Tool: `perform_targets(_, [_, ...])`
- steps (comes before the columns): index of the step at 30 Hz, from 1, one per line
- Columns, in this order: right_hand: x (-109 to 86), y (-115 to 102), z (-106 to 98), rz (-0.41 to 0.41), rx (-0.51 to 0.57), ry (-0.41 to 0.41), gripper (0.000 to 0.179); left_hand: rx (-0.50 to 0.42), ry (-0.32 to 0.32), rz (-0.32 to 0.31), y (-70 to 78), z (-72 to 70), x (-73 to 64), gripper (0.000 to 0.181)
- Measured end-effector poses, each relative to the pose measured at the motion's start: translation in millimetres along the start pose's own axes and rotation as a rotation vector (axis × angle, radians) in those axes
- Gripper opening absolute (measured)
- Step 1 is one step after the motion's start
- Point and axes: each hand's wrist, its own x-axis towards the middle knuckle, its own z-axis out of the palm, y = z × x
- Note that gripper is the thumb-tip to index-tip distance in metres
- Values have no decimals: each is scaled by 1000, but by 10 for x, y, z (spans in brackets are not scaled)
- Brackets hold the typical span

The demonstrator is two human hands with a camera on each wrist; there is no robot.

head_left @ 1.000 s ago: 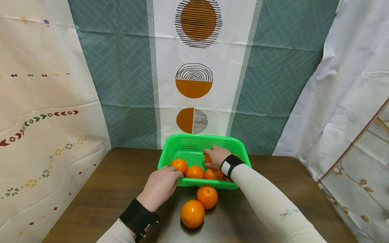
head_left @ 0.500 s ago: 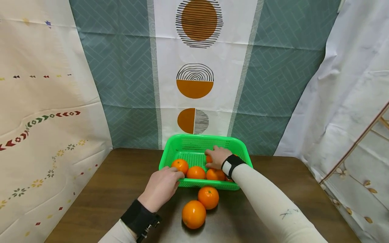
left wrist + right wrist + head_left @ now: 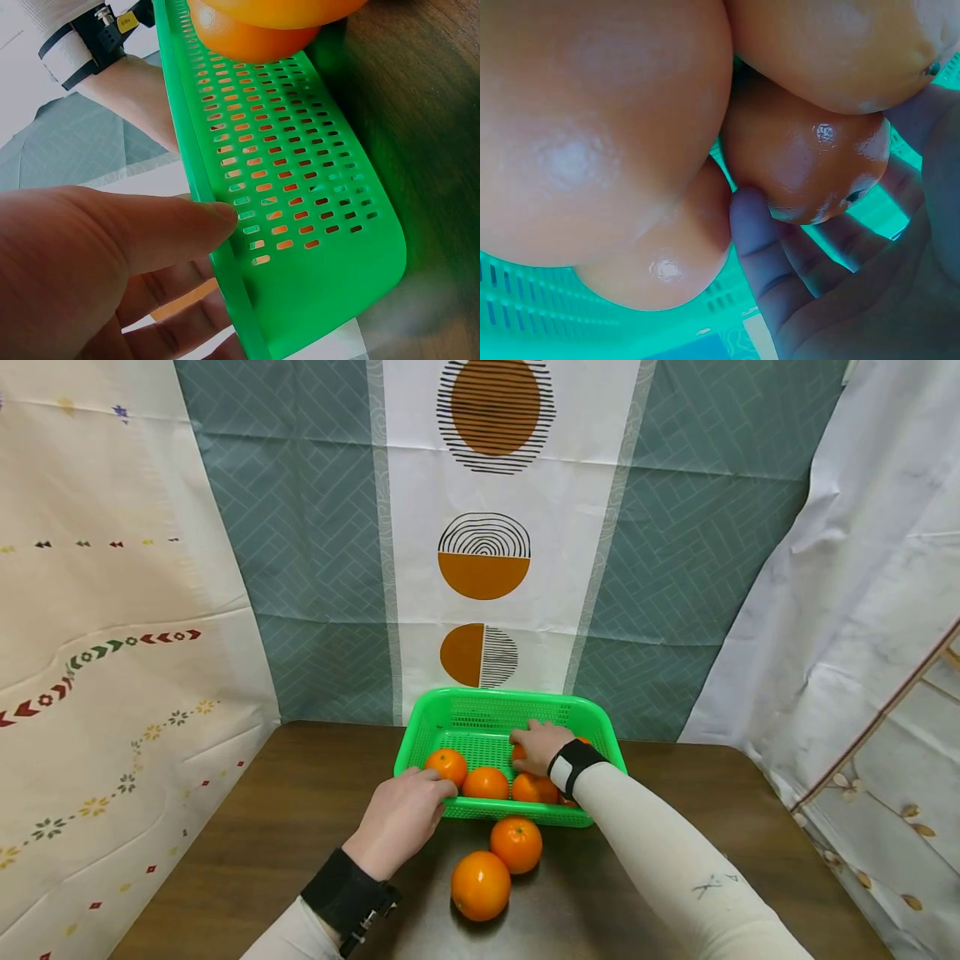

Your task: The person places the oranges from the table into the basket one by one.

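Observation:
A green perforated plastic basket (image 3: pixel 517 695) stands on the table with several oranges along its near side, such as an orange (image 3: pixel 447 766) at its left. My left hand (image 3: pixel 401 818) pinches the near left rim. In the left wrist view the thumb (image 3: pixel 176 229) lies on the outer wall and the fingers are behind the rim. Inside the basket, at its right, my right hand (image 3: pixel 542 748) grips an orange (image 3: pixel 806 154), with fingers curled round it in the right wrist view. Other oranges, such as a large orange (image 3: pixel 592 120), crowd close to it. The hand covers most of the gripped orange from above.
Two more oranges sit on the dark wooden table (image 3: pixel 322 777) in front of the basket: one orange (image 3: pixel 516 844) near its wall, another orange (image 3: pixel 481 886) closer to me. A patterned cloth (image 3: pixel 322 543) hangs right behind the basket.

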Motion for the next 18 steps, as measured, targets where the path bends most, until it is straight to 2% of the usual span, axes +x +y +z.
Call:
perform_targets(13, [-160,-86,-158,-28,-3,2,42,-3,-20,-12,-2,2,-1,24])
perform_targets(18, [-139,-50,-129,-28,-2,-5,43,-11,-24,-10,4,4,11,23])
